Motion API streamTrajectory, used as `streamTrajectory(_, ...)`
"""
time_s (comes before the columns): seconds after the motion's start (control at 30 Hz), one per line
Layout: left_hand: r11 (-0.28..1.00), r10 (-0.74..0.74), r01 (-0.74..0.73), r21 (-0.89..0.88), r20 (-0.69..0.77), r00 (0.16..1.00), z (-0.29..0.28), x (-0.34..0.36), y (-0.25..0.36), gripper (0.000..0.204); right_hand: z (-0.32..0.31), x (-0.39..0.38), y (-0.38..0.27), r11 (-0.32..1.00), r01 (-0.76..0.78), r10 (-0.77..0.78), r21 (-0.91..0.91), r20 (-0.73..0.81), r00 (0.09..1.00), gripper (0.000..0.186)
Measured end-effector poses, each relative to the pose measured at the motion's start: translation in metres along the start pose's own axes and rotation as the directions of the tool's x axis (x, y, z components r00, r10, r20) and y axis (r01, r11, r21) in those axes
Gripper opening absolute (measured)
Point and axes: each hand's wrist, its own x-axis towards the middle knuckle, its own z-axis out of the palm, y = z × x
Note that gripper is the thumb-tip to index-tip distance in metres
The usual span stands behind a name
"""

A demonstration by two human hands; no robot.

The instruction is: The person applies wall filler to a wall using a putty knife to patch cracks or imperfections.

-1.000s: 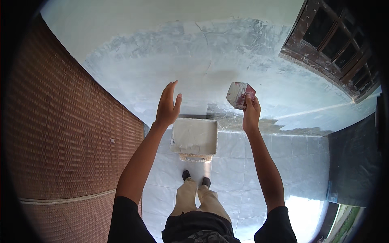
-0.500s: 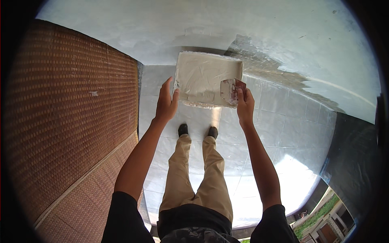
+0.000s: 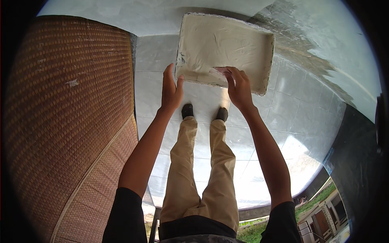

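A shallow rectangular tray [image 3: 272, 52] spreads out in front of me, coated inside with pale, creamy plaster [image 3: 227, 38]. My left hand [image 3: 172, 92] is at its near left corner, the thumb at the rim and the fingers along the outer side, gripping it. Over the near part of the tray, my right hand [image 3: 240, 88] pinches a small flat scraper [image 3: 219, 71] with a reddish, plaster-smeared face. The scraper's blade dips against the plaster, and my fingers cover part of it.
Beyond the tray stands a pale wall [image 3: 142, 18] with a rough grey patch [image 3: 302, 46] at right. A woven brown mat panel [image 3: 77, 81] rises on the left. Grey floor tiles [image 3: 156, 52] lie under my feet. A dark sheet [image 3: 358, 162] hangs at far right.
The tray looks larger and higher in view, reaching further right. My right hand has moved from the tray's right edge inward with the scraper, now tilted into the plaster.
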Motion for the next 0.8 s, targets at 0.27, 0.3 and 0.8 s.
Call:
streamTrajectory(0.27, 0.996, 0.006, -0.007, -0.084, -0.005, 1.0, 0.019, 0.017, -0.024, 0.062, 0.038, 0.008, -0.007, 0.96, 0.2, -0.195, -0.198, 0.044, 0.98, 0.015)
streamTrajectory(0.3, 0.996, 0.024, -0.023, -0.082, 0.002, 1.0, 0.019, 0.019, -0.025, 0.062, 0.041, 0.008, -0.008, 0.959, 0.201, -0.196, -0.197, 0.046, 0.979, 0.015)
streamTrajectory(0.8, 0.972, 0.002, 0.01, -0.233, 0.053, 0.999, 0.017, 0.027, -0.023, 0.06, 0.054, 0.004, -0.02, 0.948, 0.272, -0.238, -0.164, 0.197, 0.951, 0.017)
